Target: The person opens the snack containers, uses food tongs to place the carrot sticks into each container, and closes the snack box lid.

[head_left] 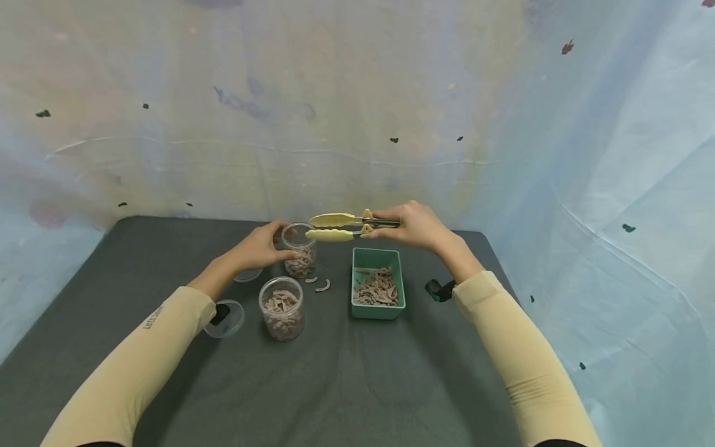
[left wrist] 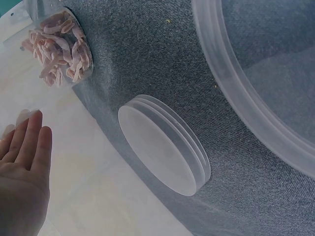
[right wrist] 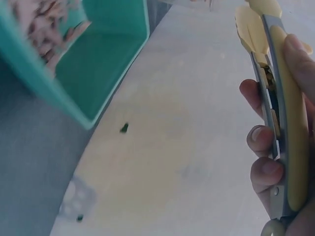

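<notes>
My left hand (head_left: 254, 247) is at the back clear jar (head_left: 300, 264), which holds pale brown strips; the thumb lies across its near side. In the left wrist view the fingers (left wrist: 30, 142) look straight, and whether they touch the jar is hard to tell. High on the right, my right hand (head_left: 416, 225) grips yellow-tipped tongs (head_left: 333, 235). The two tong heads stand apart beside the back jar's rim, with nothing visible between them. Below and right, a green rectangular tray (head_left: 377, 312) contains more brown strips. A second jar (head_left: 283, 323) of strips stands closer to me.
Two loose strips (head_left: 323, 286) lie between the jars and the tray. Left of the jars are a clear lid (head_left: 231, 324) and another lid (head_left: 247, 275), partly covered by the left arm. A dark cloth covers the table (head_left: 357, 385); pale sheeting (head_left: 335, 112) hangs behind it.
</notes>
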Action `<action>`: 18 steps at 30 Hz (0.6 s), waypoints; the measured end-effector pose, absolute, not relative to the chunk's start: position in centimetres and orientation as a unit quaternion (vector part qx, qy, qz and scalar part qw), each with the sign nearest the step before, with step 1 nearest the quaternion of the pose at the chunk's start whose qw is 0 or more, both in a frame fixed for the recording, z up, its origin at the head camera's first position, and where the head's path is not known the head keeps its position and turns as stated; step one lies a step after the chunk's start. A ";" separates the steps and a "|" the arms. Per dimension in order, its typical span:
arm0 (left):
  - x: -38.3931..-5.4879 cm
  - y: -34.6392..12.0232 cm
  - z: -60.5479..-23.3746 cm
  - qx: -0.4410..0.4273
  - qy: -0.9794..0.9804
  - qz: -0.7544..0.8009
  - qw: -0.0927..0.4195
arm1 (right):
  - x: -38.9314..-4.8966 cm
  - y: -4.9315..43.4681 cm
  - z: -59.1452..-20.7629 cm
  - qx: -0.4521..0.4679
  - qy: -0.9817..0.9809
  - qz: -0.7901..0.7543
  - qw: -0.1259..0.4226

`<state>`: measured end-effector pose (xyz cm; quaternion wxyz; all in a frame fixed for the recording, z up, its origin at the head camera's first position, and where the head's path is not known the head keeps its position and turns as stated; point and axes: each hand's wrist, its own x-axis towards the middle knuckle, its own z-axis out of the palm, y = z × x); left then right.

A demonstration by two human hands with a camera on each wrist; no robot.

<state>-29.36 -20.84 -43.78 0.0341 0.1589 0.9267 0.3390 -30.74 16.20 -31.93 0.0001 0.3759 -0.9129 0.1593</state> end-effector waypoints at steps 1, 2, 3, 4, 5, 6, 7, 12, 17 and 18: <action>-29.4 -20.9 -43.7 0.159 0.927 0.339 0.035 | -30.5 16.7 -31.8 0.377 -0.913 0.158 0.002; -29.4 -20.9 -43.7 0.159 0.927 0.338 0.035 | -30.2 17.2 -31.7 0.377 -0.913 0.155 0.004; -29.3 -20.9 -43.7 0.158 0.927 0.337 0.036 | -30.0 17.7 -31.6 0.378 -0.913 0.152 0.005; -29.3 -20.9 -43.7 0.158 0.928 0.336 0.037 | -29.7 18.2 -31.6 0.378 -0.914 0.147 0.007; -29.3 -20.9 -43.6 0.158 0.928 0.336 0.037 | -29.5 18.7 -31.5 0.380 -0.914 0.141 0.008; -29.3 -21.0 -43.6 0.158 0.928 0.335 0.037 | -29.2 19.2 -31.4 0.382 -0.915 0.132 0.010; -29.2 -21.0 -43.6 0.159 0.928 0.335 0.038 | -29.0 19.7 -31.3 0.385 -0.914 0.126 0.009; -29.2 -21.3 -43.4 0.160 0.927 0.337 0.039 | -28.0 21.6 -30.7 0.405 -0.912 0.068 0.009; -29.2 -21.5 -43.3 0.159 0.927 0.336 0.041 | -27.5 22.9 -30.1 0.408 -0.912 0.015 -0.027; -29.2 -21.5 -43.3 0.159 0.927 0.337 0.041 | -27.5 23.0 -30.0 0.407 -0.913 0.004 -0.035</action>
